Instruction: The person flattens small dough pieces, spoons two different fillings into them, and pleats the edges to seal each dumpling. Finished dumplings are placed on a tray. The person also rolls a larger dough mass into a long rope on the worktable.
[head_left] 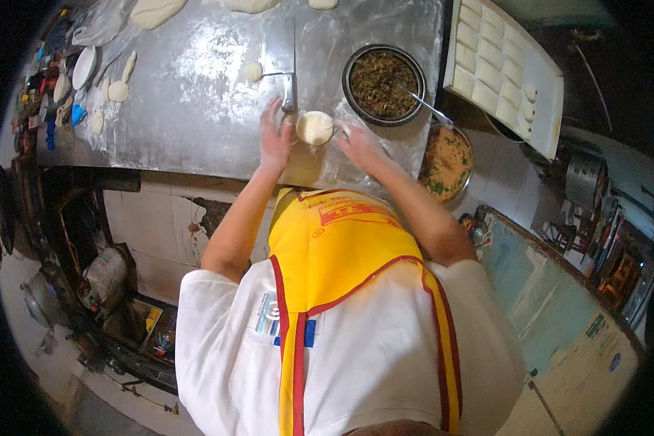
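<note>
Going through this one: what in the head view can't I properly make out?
All in the head view:
- Right hand's fingertips: blurred, so contact with the dough round is unclear.
- Spoon's far end: sunk in the dark filling.
- Lower bowl's left side: covered by the table.
- Large dough: cut off by the top edge.
- Clutter at far left: too small and blurred.
</note>
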Demonstrator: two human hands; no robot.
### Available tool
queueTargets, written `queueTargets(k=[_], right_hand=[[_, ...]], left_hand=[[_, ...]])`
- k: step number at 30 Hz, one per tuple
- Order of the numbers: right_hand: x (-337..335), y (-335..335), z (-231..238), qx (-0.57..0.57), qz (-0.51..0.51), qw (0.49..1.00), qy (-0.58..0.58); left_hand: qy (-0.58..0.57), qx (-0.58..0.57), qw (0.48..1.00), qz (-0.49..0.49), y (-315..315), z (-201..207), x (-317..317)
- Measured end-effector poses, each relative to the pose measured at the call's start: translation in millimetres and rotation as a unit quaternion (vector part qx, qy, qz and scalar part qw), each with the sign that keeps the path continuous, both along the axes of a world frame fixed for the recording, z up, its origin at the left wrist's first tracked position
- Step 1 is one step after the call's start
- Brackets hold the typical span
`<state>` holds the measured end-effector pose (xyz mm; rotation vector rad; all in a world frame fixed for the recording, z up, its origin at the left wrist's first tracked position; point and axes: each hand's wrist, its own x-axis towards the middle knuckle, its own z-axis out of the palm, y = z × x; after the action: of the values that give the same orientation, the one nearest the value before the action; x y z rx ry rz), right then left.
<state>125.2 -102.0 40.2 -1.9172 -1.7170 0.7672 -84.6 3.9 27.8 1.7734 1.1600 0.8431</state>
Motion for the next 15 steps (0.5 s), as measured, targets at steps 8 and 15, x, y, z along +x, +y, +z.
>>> queueTargets(k=[8,15], right_hand=[[-27,72,-31,-0.118,0.046,0.985,-0.117],[-42,41,-16,-0.132,-0.033,0.986,0.099]], left_hand=[[-0.29,-0.359,0.872,0.163,-31,12,-38],[-0.293,-0.407,0.846,0.181,-26,-6,-24]])
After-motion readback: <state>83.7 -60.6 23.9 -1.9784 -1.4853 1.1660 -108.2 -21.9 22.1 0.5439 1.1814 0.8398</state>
